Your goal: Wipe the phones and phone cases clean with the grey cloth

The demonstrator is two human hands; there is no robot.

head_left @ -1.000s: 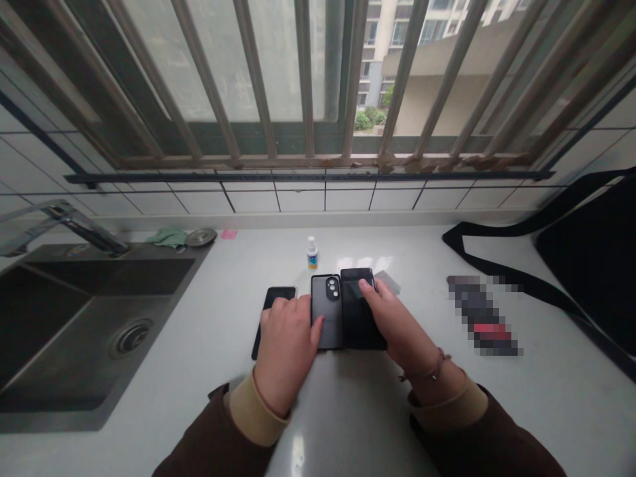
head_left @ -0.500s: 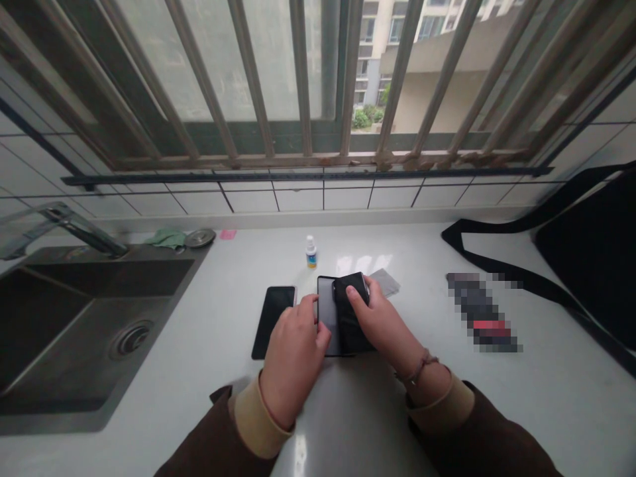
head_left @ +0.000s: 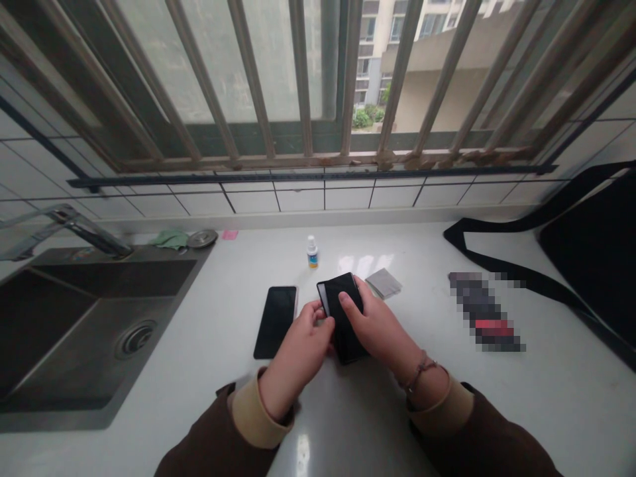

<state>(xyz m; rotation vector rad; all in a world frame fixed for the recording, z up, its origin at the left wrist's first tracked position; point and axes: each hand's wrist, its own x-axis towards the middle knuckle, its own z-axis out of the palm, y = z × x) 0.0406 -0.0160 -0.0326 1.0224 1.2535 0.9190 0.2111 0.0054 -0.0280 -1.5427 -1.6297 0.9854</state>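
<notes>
Over the counter in front of me, my right hand (head_left: pixel 377 318) grips a flat black phone-sized thing (head_left: pixel 345 334), its thumb lying across the upper face. A pale grey strip shows along the thing's upper left edge; its exact kind I cannot make out. My left hand (head_left: pixel 303 344) pinches the thing's left edge, fingers bent and partly hidden beneath it. Just left of that hand, a black phone (head_left: pixel 276 321) lies flat, dark face up. A folded grey cloth (head_left: pixel 384 283) rests right of the held thing. Behind them stands a small white spray bottle (head_left: pixel 312 253) with a blue and yellow label.
A steel sink (head_left: pixel 99 318) with a faucet (head_left: pixel 82 232) is at left. A green cloth (head_left: pixel 169 239), a metal drain cover (head_left: pixel 202 238) and a pink slip (head_left: pixel 230 235) lie behind it. At right are a pixelated dark object (head_left: pixel 484 311) and a black bag (head_left: pixel 591 245) with straps.
The black thing has tilted and shifted left, covering most of the grey face that showed before. My left hand has closed in on its edge. The grey cloth is now more exposed.
</notes>
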